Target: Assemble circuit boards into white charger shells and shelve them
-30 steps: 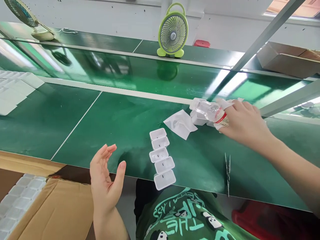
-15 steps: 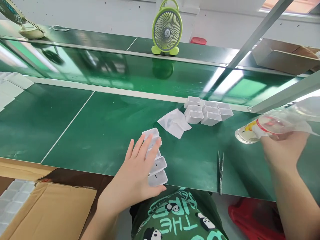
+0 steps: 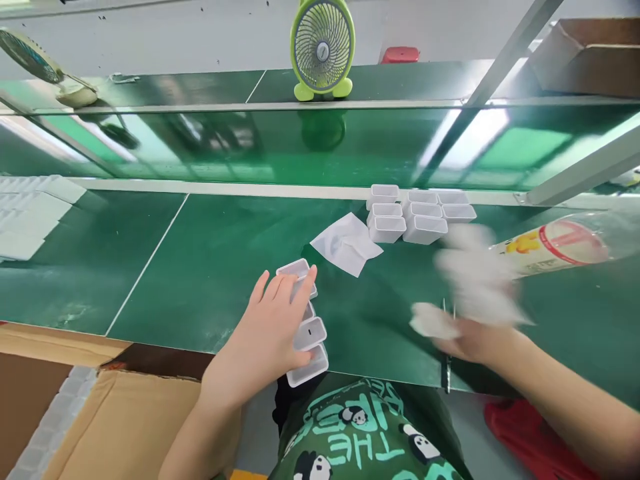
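My left hand spans a short row of small white plastic boxes, thumb against the near box and fingers over the far ones. Small dark marks show inside some. My right hand grips a crumpled white cloth or tissue, smeared by motion. Behind it a clear plastic bottle with a yellow and red label lies on its side, apart from the fingers. Beneath the right hand is a pair of metal tweezers, partly covered. A white paper sheet lies between both hands.
More white boxes stand grouped at the table's back. White pieces are stacked far left. An open carton with boxes inside is at lower left. A green fan stands on the shelf; a metal post slants at right.
My right hand has let go of the bottle and moved left with the white cloth. Under my left hand the row of boxes has slid slightly towards me, over the table edge.
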`<act>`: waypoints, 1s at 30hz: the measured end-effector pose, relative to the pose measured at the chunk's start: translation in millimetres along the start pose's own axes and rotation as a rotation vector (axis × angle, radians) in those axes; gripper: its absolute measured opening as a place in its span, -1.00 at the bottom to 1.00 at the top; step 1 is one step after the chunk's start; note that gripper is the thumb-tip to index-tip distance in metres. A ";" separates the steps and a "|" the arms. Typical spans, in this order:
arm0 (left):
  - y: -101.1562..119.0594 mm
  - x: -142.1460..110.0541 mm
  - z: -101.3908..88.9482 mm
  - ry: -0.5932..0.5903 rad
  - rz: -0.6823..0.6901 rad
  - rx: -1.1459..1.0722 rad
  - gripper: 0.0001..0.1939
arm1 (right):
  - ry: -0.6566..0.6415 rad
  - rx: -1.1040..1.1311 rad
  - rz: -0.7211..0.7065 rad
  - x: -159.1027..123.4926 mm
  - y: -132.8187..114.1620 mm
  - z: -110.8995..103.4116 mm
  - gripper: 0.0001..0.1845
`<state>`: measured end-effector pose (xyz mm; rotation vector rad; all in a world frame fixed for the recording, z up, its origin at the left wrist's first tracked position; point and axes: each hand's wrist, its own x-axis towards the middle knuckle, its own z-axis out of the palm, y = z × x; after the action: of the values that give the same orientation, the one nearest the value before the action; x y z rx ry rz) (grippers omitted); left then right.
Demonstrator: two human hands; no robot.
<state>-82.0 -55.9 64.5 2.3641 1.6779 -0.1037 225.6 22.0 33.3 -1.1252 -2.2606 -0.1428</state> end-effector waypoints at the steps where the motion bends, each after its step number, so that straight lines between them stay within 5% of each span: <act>1: 0.8 -0.1 -1.0 -0.001 0.008 0.004 0.04 | -0.118 0.039 -0.111 13.6 -9.7 15.4 -0.20; 3: 0.0 -6.9 -3.0 0.005 0.019 0.002 0.05 | -0.415 0.092 -0.255 37.2 -19.7 49.1 -0.25; 5: -4.1 -23.2 -4.6 0.045 0.001 -0.007 0.07 | -0.648 0.091 -0.213 50.6 -25.4 78.7 -0.24; 9: -14.8 -69.9 -4.1 0.195 -0.133 -0.052 0.10 | -0.845 0.137 -0.217 54.1 -58.8 109.4 -0.21; 13: -22.6 -100.1 1.2 0.274 -0.341 -0.148 0.05 | -0.851 0.179 -0.279 90.7 -86.9 127.7 -0.20; 17: -30.5 -112.2 6.1 0.294 -0.399 -0.163 0.11 | -0.811 0.018 0.062 143.3 -56.6 144.4 -0.11; 20: -33.3 -118.6 8.4 0.284 -0.450 -0.221 0.11 | -0.838 -0.038 0.163 126.0 -50.0 137.1 -0.08; 25: -33.1 -117.5 7.0 0.256 -0.476 -0.284 0.07 | -0.874 0.157 -0.198 79.7 -117.9 129.7 0.05; 27: -31.4 -117.1 4.9 0.281 -0.464 -0.268 0.07 | -0.834 0.205 -0.300 100.6 -129.2 141.2 -0.06; 30: -27.1 -123.6 4.4 0.320 -0.473 -0.268 0.10 | -0.769 0.139 -0.152 145.3 -100.9 156.0 -0.15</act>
<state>-148.8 -162.3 80.2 1.8248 2.2111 0.4130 9.8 112.5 4.3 -1.0411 -2.9638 0.4597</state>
